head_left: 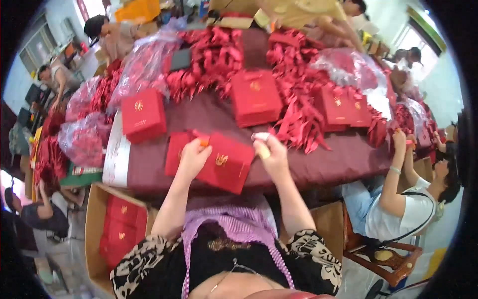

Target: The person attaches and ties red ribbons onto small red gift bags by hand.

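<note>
My left hand [195, 157] is closed on the upper edge of a flat red gift bag [228, 162] with a gold emblem, an orange cover on one fingertip. Another flat red piece [174, 149] lies under that hand, partly hidden. My right hand [272, 155] is closed just past the bag's upper right corner, with pale covers on its fingers. What its fingers pinch, if anything, is too small to make out. A stack of red bags [255, 102] stands just beyond my hands, and another stack [144, 117] is to the left.
Heaps of red ribbons [298, 119] and clear plastic sacks [144, 65] cover the far side of the dark red cloth [199, 112]. More bags [343, 107] are stacked at right. A cardboard box [94, 234] holding bags stands left of me. Co-workers sit around; one [408, 199] is at right.
</note>
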`<state>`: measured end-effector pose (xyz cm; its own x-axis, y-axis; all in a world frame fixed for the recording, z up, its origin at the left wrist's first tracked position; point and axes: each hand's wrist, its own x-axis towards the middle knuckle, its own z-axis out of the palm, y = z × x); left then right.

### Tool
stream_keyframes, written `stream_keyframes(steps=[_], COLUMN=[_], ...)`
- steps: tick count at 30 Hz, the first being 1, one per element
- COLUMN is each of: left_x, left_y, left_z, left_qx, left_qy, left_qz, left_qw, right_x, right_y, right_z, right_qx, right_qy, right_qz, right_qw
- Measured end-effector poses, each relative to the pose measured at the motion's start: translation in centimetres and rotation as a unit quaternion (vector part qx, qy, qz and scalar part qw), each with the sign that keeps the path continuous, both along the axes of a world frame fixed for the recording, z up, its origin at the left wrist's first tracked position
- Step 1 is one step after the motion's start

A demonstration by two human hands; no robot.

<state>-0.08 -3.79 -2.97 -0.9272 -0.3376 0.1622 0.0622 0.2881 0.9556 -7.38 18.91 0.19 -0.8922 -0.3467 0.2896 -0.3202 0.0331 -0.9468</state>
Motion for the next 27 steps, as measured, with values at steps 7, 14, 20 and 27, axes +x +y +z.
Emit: stream_keyframes(steps=[7,14,20,27], left_x=[-0.7,1.2,1.3,1.4], left_y=[-0.3,0.6,1.6,2.0], left_z=[0.3,1.0,3.3,3.8], left_qx=[-0.055,0.030,0.034,-0.005], left_qy=[0.008,-0.043,-0.006,-0.027], left_qz=[0.020,0.025,0.016,0.006], left_qw=[0.998,0.998,0.999,1.000], right_x=[0.1,2.5,2.2,1.9], right_y=[-0.2,-2.4,-3.6,-4.7], right_z=[0.3,-0.5,-0.1,0.1], right_qx=[0.054,0.101,0.076,0.062], right_qy=[0.070,0.093,0.117,0.122], right_qz=[-0.026,0.031,0.027,0.022], right_qw=[0.996,0.990,0.990,0.990])
